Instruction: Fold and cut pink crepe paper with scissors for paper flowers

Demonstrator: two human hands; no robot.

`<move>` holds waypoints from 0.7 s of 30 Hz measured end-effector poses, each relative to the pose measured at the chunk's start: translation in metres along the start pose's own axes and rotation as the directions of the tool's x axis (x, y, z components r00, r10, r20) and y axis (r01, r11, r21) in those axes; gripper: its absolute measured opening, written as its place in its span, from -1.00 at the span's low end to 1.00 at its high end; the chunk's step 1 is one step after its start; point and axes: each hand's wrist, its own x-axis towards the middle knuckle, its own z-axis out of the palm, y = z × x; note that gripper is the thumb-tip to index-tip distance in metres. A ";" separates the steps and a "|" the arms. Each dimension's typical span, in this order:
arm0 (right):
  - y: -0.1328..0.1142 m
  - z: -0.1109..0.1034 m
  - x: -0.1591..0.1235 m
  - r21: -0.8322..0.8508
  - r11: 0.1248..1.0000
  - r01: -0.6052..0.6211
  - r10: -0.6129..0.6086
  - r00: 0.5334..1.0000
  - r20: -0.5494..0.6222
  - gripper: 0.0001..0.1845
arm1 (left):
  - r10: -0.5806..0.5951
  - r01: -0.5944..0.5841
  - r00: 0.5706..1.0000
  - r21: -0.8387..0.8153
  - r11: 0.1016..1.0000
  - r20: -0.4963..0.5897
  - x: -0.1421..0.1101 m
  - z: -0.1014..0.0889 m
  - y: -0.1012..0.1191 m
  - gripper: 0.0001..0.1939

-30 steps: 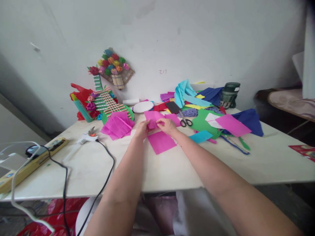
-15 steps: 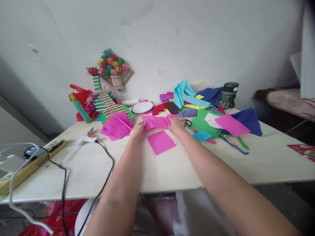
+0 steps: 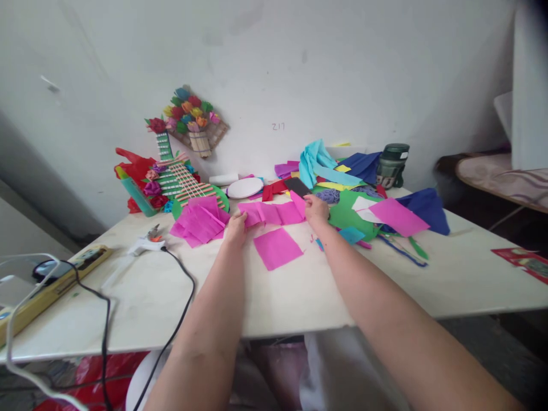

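Paper flowers (image 3: 187, 107) in pot (image 3: 200, 145) (pink strip (image 3: 270, 214) handheld)

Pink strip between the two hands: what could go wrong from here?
The creased pink strip, held at its ends by the left hand and right hand, might tear if pulled hard. The left hand could nudge the loose pink stack close beside it. The black cord, running over the table edge near the left forearm, might snag.

A number (image 3: 278, 126), handwritten in thin reddish strokes on the pale wall (image 3: 351, 74) behind the table (image 3: 282, 302), appears to read 217. The white label (image 3: 403, 155) on the dark green bottle (image 3: 389, 176) is too small to read.
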 end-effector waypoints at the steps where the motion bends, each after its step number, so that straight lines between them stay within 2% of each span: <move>1: 0.003 0.000 0.003 0.040 0.999 -0.012 0.013 0.999 -0.032 -0.58 | 0.006 -0.006 1.000 0.003 1.000 -0.004 0.001 0.000 -0.001 -0.97; 4: 0.011 -0.002 0.009 0.114 0.993 -0.036 0.047 0.995 -0.093 -0.56 | 0.031 -0.031 1.000 -0.011 0.999 -0.005 0.001 -0.001 -0.002 -0.98; 7: 0.017 -0.005 0.013 0.114 0.991 -0.064 0.075 0.993 -0.096 -0.52 | 0.034 -0.034 0.999 -0.017 0.999 0.004 -0.001 0.000 -0.002 -0.96; 10: 0.019 -0.009 0.014 0.038 0.990 -0.139 0.140 0.989 -0.036 -0.51 | 0.051 -0.051 0.999 -0.008 0.999 -0.001 -0.004 0.001 -0.001 -0.95; 14: 0.017 -0.015 0.010 -0.171 0.956 -0.240 0.256 0.963 0.078 -0.58 | 0.076 -0.076 0.997 0.005 0.997 -0.002 -0.006 0.000 0.000 -0.95; 17: 0.015 -0.018 0.005 -0.304 0.938 -0.167 0.212 0.970 0.119 -0.61 | 0.086 -0.086 0.996 0.024 0.996 0.006 -0.005 -0.002 -0.001 -0.92; 21: 0.012 -0.018 0.002 -0.344 0.936 -0.080 0.131 0.983 0.130 -0.54 | 0.103 -0.103 0.995 0.064 0.993 0.019 0.001 -0.005 -0.005 -0.91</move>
